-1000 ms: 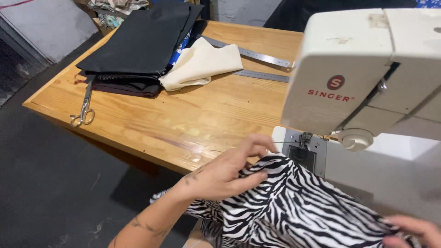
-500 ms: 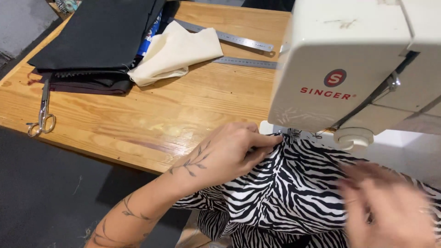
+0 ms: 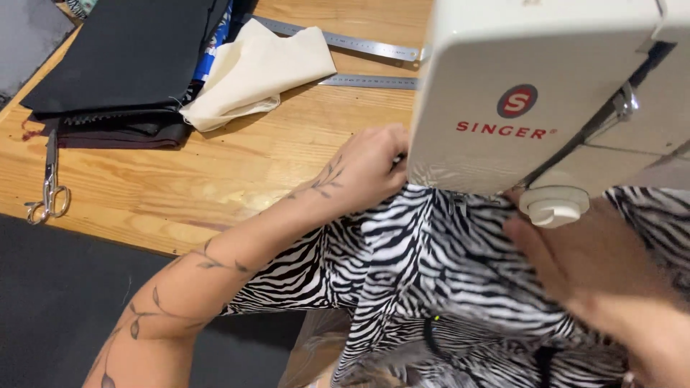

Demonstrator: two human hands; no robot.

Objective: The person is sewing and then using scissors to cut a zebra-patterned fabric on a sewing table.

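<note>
Striped fabric (image 3: 431, 273) fills lower centre and right, running under the white sewing machine (image 3: 546, 93) at upper right. Left hand (image 3: 370, 169) at centre rests on fabric edge, fingers curled, tips hidden behind machine, so grasp unclear. Right hand (image 3: 596, 266) lower right, blurred, lies flat on fabric, fingers roughly extended. Wooden table (image 3: 180, 194) holds scissors (image 3: 49, 183) far left, black cloth (image 3: 122, 57) upper left, cream cloth (image 3: 255, 72), metal rulers (image 3: 345, 44) top centre.

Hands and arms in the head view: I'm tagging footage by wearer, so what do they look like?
Both are bare, with no sleeve, glove, ring or watch in view. The left forearm carries a dark leafy vine tattoo running up to the left hand. The right hand is blurred and shows no markings.
</note>
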